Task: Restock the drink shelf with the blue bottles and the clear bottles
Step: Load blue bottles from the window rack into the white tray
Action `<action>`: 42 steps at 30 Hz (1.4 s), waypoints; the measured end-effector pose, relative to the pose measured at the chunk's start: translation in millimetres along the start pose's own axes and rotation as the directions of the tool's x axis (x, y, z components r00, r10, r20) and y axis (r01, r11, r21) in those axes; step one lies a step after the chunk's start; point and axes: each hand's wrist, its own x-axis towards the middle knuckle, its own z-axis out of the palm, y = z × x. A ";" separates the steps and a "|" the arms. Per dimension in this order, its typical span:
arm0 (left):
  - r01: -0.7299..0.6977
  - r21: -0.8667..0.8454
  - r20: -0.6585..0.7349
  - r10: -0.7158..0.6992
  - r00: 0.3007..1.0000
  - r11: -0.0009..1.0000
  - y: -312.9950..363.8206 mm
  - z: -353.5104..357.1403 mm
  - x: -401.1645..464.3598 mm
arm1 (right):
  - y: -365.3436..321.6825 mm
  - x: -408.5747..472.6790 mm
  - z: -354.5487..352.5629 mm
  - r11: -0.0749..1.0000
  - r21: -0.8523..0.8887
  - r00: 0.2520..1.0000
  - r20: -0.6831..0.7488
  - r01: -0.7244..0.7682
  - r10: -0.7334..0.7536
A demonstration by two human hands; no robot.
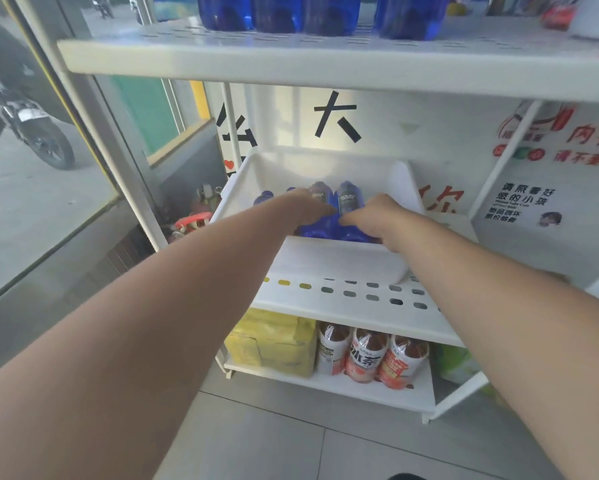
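A white plastic bin [339, 265] sits on the middle shelf [343, 306] of a white rack. Blue bottles [350, 199] lie inside it, labels up. Both my hands reach into the bin. My left hand [308, 207] closes over one lying blue bottle on the left, and my right hand [377, 216] grips the blue bottle beside it. Fingertips are hidden among the bottles. Several blue bottles [277, 12] stand upright on the top shelf [291, 60]. No clear bottles show.
The bottom shelf holds yellow packs [273, 344] and three red-labelled tea bottles [367, 358]. A glass door [31, 168] stands at the left with a motorbike outside. A poster wall is behind the rack. Grey tiled floor lies below.
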 end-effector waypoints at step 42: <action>-0.776 0.261 -0.743 0.632 0.219 0.575 121.6 -239.6 -142.2 | -163.5 -130.7 -142.0 0.815 -0.230 0.515 -0.675 0.532 -0.527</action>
